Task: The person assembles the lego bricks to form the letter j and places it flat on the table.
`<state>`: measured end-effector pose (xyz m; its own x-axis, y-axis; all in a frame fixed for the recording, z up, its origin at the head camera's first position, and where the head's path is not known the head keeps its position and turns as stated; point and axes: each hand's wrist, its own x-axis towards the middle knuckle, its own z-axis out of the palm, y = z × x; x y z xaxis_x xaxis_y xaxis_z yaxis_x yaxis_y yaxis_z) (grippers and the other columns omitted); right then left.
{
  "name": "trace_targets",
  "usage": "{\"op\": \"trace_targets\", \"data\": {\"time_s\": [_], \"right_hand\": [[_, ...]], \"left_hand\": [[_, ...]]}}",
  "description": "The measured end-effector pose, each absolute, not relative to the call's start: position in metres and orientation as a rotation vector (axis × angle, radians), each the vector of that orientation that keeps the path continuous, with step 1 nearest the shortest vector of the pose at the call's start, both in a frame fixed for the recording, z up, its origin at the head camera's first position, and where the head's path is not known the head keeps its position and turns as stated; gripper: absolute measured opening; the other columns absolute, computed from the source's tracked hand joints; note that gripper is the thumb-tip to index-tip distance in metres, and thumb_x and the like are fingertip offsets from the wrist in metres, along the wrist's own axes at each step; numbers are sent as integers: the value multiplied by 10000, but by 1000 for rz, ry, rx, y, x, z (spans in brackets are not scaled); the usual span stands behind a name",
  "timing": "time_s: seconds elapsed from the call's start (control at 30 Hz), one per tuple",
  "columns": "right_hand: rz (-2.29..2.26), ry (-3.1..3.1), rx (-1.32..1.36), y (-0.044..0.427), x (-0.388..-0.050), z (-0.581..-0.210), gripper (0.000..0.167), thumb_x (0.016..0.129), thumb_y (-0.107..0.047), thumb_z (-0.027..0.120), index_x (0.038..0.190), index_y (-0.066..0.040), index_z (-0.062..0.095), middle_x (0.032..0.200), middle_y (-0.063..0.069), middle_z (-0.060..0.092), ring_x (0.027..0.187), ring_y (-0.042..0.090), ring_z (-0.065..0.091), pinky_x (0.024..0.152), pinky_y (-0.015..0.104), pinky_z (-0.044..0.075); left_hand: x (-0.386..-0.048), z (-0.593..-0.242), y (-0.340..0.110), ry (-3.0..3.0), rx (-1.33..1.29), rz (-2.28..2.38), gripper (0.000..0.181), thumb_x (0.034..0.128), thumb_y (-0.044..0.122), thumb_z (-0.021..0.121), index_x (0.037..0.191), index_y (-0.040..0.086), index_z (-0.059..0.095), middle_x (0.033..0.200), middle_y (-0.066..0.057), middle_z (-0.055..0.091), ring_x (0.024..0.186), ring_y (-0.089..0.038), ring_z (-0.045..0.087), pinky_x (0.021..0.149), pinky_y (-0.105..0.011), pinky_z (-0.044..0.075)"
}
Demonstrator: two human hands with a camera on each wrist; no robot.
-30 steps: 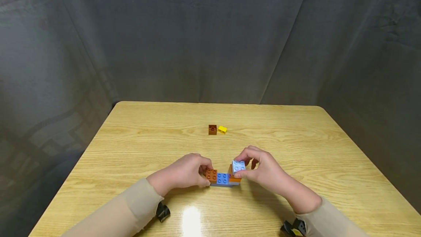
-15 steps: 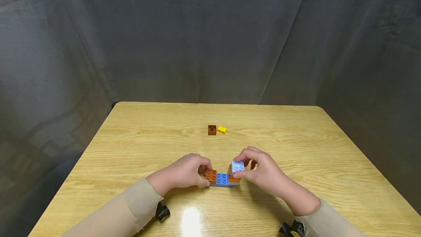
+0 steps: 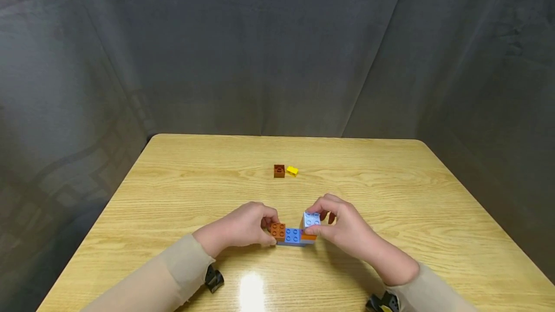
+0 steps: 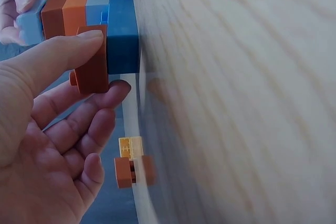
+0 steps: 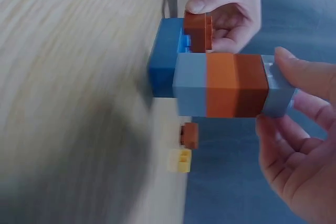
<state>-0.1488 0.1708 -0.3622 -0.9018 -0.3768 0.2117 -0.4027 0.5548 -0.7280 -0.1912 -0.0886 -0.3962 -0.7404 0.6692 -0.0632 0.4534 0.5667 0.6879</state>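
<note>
A long blue brick (image 3: 292, 236) lies on the table, studs bare in its middle. On its left end sits a reddish-brown brick (image 4: 92, 64), which my left hand (image 3: 244, 225) pinches between thumb and fingertips. Its right end carries a stack: a light blue brick (image 5: 191, 85), an orange brick (image 5: 220, 85) and a brown brick (image 5: 250, 86). Topping these is another light blue brick (image 3: 311, 219), gripped at its sides by the thumb and fingers of my right hand (image 3: 347, 225). In the right wrist view this top brick looks slightly tilted against the brown one.
Farther back on the wooden table (image 3: 195, 167), a loose brown brick (image 3: 279, 171) shows its hollow underside. Beside it lies a small yellow brick (image 3: 292, 171). A dark grey curtain (image 3: 260, 52) hangs behind the table and along its sides.
My right hand has shifted slightly left with the top light blue brick, which now hides the brown brick under it in the head view. The left hand keeps its hold on the reddish-brown brick.
</note>
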Motion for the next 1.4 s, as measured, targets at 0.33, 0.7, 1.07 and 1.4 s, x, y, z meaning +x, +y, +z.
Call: {"op": "trace_targets", "data": {"time_s": [0.33,0.7,1.07,1.4], "right_hand": [[1320,-2736,711,171,-151,-364,238,761,-196,852,940,-222,698,883,-70,591,821,212,567,688,300,474],[1419,-2729,702,170,-155,-368,213,775,-185,843,930,-209,699,896,-42,597,813,246,564,702,314,460],[1177,-2726,713,172,-146,-367,232,797,-271,828,1003,-246,724,923,-138,603,867,201,568,715,315,469],[1274,-2659,763,185,-172,-345,206,1025,-179,550,1119,-99,715,1057,-32,661,1000,185,603,868,494,467]], "left_hand": [[-192,-396,-90,2491,924,951,233,767,197,843,946,202,695,837,116,598,804,-115,577,731,-283,479],[-192,-395,-92,2506,918,924,234,773,206,842,954,200,693,851,121,593,805,-94,564,738,-282,479],[-194,-398,-89,2494,926,934,239,785,216,843,971,198,693,866,131,596,824,-89,573,752,-273,480],[-192,-400,-90,2459,911,995,244,776,191,849,960,176,689,864,112,602,827,-104,576,757,-278,482]]}}
